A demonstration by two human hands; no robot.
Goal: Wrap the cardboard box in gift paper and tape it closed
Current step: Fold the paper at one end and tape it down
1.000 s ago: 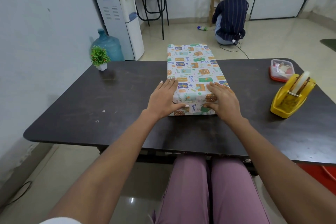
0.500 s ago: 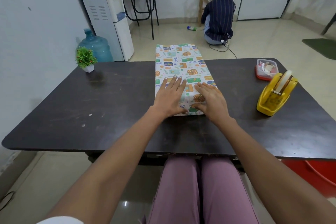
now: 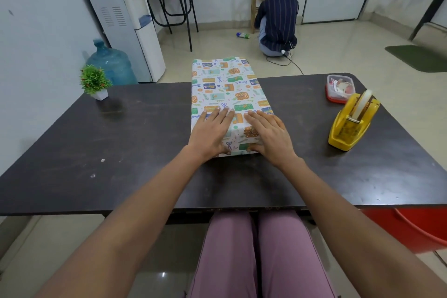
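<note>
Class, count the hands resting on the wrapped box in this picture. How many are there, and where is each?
2. The left hand lies flat on the wrapped box at its near left; the right hand lies flat at its near right. None seems hidden.

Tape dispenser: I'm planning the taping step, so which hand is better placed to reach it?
Probably the right hand: the tape dispenser stands on its side of the table, nothing between. The left hand would have to cross the wrapped box; it can press the paper instead.

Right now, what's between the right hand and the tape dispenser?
Nothing: in the head view only bare dark table separates the right hand, resting on the wrapped box, from the yellow tape dispenser.
</note>
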